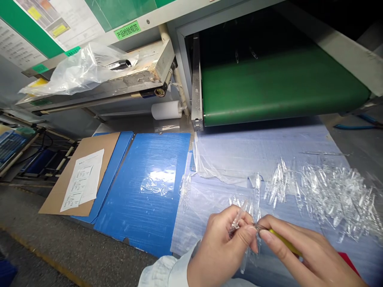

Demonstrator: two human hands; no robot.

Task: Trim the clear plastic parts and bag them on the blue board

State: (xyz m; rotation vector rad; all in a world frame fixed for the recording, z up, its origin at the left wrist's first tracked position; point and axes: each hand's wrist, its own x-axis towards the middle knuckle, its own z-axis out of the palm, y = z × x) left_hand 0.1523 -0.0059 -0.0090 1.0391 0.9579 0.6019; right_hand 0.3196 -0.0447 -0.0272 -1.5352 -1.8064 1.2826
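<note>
Down at six o'clock in the head view, the left hand [220, 249] pinches a small clear plastic moulded part [236, 223], its fingers [245, 235] closed narrowly round it near the tips, while the right hand [299, 255] comes in from four o'clock with a yellow-handled trimming tool [283, 239] gripped like a pen, fingers closed on the handle. The tool's metal tip meets the part right between the two thumbs, so this looks like trimming or picking at an edge of the piece. To do it well, the left hand wants to keep the part steady and turned so the worked edge faces the tip, with the fingertips held back from the point; a clear part is hard to read against the clear film beneath, so a slight tilt toward the light should help. Short, light strokes look safer than force, since thin plastic may crack or spring away. At three o'clock a heap of clear parts [326, 195] lies on the plastic sheet [239, 159] covering the tabletop, close enough to reach; a few loose pieces [184, 191] sit apart at nine o'clock from the hands, beside the blue corrugated board [143, 207]. At twelve o'clock runs the green conveyor belt [281, 87], and far off at ten o'clock a paper form [82, 179] rests on cardboard [89, 151].
</note>
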